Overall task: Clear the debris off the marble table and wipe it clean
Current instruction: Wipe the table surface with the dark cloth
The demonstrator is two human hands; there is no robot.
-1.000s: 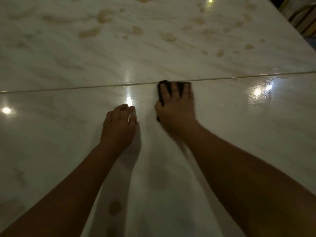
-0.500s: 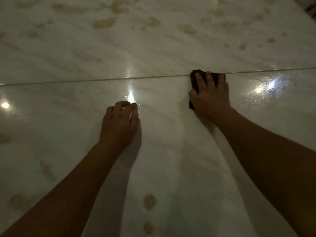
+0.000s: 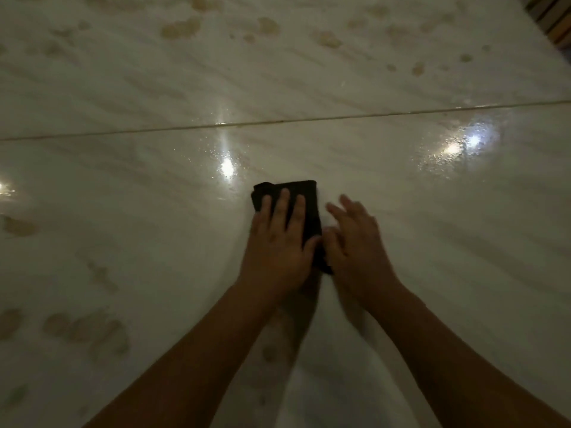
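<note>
The cloth (image 3: 311, 208), dark and folded into a rough rectangle, lies flat on the marble table (image 3: 448, 273) on the near side of the seam (image 3: 309, 120) that crosses the top. Its long axis runs away from the person, the far end leaning slightly left. The left hand (image 3: 278, 242) presses it with straight fingers laid along its length. The right hand (image 3: 355, 245) is just right of the cloth, blurred, fingers spread and holding nothing; whether its thumb touches the cloth's edge cannot be told. Brown stains (image 3: 182, 27) dot the marble beyond the seam, and more lie on the near side to the left. Bright wet glints (image 3: 227, 168) sit just short of the seam.
</note>
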